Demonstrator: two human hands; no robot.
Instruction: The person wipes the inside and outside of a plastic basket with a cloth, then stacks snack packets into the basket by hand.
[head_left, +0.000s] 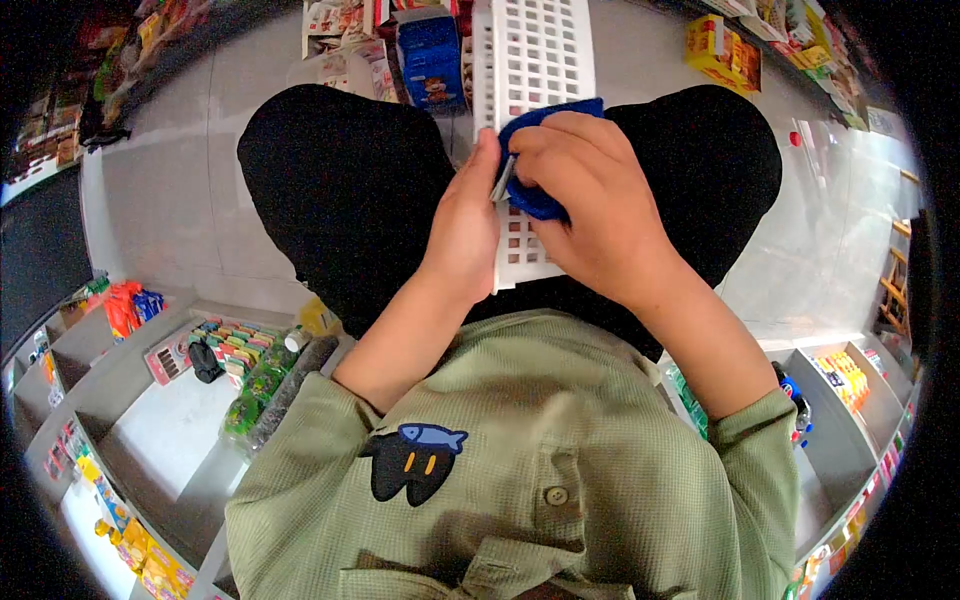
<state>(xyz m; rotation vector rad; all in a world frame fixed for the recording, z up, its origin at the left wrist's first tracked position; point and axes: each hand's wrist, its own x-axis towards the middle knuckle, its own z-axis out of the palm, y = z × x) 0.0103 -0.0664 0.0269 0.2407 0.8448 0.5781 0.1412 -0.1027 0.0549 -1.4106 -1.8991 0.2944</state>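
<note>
A white plastic basket with rows of square holes stands tilted between my knees in the head view. My left hand grips its left edge, thumb along the rim and the other fingers hidden from view. Against the basket's perforated side, my right hand is closed on a dark blue cloth. The cloth is bunched over the left rim, and a greyish fold of it shows near my left thumb. What lies inside the basket, if anything, cannot be made out.
Beyond my knees, a blue box and other packets stand on the pale tiled floor. A yellow carton sits at the upper right. Low shelves with goods flank me on both sides.
</note>
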